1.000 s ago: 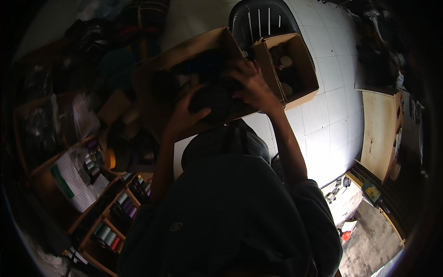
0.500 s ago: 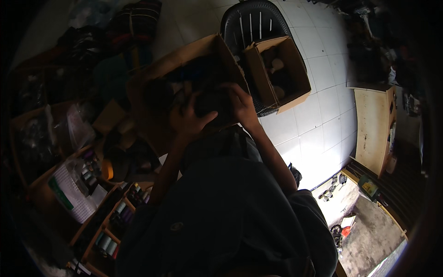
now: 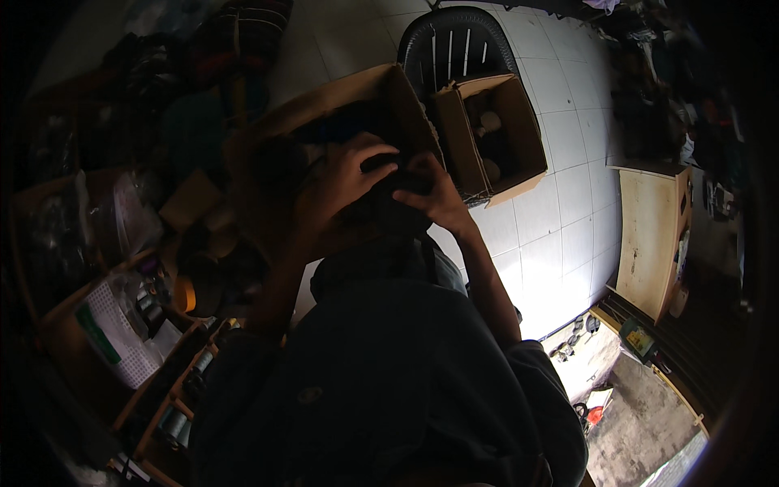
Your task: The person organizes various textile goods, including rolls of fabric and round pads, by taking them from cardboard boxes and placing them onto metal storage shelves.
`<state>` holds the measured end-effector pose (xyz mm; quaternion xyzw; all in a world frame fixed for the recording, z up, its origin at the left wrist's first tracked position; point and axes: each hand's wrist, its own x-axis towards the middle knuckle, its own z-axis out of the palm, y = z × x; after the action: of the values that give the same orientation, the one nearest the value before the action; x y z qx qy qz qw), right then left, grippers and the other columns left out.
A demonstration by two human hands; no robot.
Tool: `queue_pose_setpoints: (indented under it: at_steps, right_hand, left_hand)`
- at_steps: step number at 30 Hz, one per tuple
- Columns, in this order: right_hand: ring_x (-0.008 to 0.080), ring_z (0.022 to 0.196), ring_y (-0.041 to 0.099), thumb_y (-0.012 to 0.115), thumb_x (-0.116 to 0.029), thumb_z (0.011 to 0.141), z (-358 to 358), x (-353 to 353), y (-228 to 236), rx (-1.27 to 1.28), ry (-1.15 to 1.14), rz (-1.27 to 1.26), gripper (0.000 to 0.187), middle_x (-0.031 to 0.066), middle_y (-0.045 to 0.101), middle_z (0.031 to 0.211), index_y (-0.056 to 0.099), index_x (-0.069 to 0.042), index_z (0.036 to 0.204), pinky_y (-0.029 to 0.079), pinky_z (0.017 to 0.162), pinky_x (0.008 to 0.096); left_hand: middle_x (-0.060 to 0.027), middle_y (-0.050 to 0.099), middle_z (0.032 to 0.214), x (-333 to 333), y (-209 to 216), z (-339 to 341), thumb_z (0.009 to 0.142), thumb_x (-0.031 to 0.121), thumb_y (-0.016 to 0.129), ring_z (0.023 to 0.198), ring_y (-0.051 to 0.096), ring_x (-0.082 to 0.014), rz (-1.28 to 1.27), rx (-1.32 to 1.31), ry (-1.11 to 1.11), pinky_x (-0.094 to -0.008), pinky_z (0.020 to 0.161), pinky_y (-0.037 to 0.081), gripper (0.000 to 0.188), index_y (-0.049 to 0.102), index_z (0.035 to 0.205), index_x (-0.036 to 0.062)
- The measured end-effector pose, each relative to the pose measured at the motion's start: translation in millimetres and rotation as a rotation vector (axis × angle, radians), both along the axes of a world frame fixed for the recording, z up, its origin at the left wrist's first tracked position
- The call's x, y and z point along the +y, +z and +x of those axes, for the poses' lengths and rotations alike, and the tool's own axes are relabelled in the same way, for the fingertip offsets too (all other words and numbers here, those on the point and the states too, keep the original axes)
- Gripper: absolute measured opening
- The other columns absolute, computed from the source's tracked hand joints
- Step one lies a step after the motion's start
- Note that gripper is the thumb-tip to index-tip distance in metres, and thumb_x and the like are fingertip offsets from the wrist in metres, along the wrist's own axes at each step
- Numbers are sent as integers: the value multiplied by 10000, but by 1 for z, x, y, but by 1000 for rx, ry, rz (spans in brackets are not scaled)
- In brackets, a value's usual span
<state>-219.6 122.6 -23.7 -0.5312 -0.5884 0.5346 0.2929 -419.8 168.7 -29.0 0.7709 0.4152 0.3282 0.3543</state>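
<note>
Both hands are at the near side of a large cardboard box (image 3: pixel 337 93), in deep shadow. My left hand (image 3: pixel 346 175) has its fingers and thumb curled at the left and top of a dark, soft-looking item (image 3: pixel 391 209). On the item's right side, my right hand (image 3: pixel 441 196) grips with bent fingers and its thumb pointing inward. The kind of item cannot be made out, since it blends into the dark box. Behind it, the box holds dark contents with a bluish patch (image 3: pixel 337 128).
A smaller open carton (image 3: pixel 531 174) with pale rounded pieces rests on a black slatted chair (image 3: pixel 418 49) at the right. Thread spools (image 3: pixel 174 426) fill a wooden rack at lower left, near a printed sheet (image 3: pixel 122 345). A pale wooden cabinet (image 3: pixel 641 235) stands far right.
My left hand has moved up and right, its fingers now bent over the dark item. My right hand has shifted slightly right and down, its thumb now turned inward. The view has shifted a little.
</note>
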Motion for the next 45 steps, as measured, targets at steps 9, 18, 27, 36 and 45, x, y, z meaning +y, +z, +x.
queue_pose_setpoints:
  at_steps: [9, 18, 27, 36, 45]
  right_hand:
    - [226, 953, 629, 794, -205, 728, -6, -10, -7, 4, 11, 137, 437, 126, 627, 919, 527, -40, 1031, 470, 804, 334]
    - [193, 913, 608, 742, -162, 782, 7, -14, -2, 20, 45, 87, 345, 98, 625, 939, 544, -53, 1042, 453, 819, 306]
    - [240, 947, 623, 606, -152, 883, 10, -17, 6, 116, -25, -103, 242, 140, 621, 980, 514, -51, 1083, 459, 822, 322]
    - [336, 846, 651, 592, -104, 865, 6, -25, 7, 12, 19, 9, 184, 184, 637, 846, 529, -19, 1015, 471, 713, 380]
    - [391, 867, 615, 583, -83, 860, 8, -26, 4, -24, 96, 149, 151, 206, 616, 860, 541, -34, 997, 471, 703, 398]
  left_hand:
    - [-94, 586, 911, -10, -11, 6, 753, 28, 679, 871, 617, -249, 8, 162, 103, -338, 735, 490, 157, 624, 900, 32]
    - [-45, 602, 880, -23, -24, 5, 875, 111, 519, 792, 593, -114, -1003, -583, 330, -246, 692, 465, 150, 619, 930, 13]
    - [-82, 638, 835, -25, 9, 15, 803, 73, 654, 756, 631, -193, -147, -124, 72, -272, 660, 471, 119, 667, 913, 27]
    - [-109, 668, 863, -29, 22, 16, 810, 87, 663, 792, 661, -232, -344, 3, -51, -305, 684, 493, 126, 691, 917, 28]
    - [-89, 676, 874, -30, 17, 6, 873, 116, 612, 782, 643, -164, -609, 29, -28, -273, 693, 473, 126, 660, 943, 22]
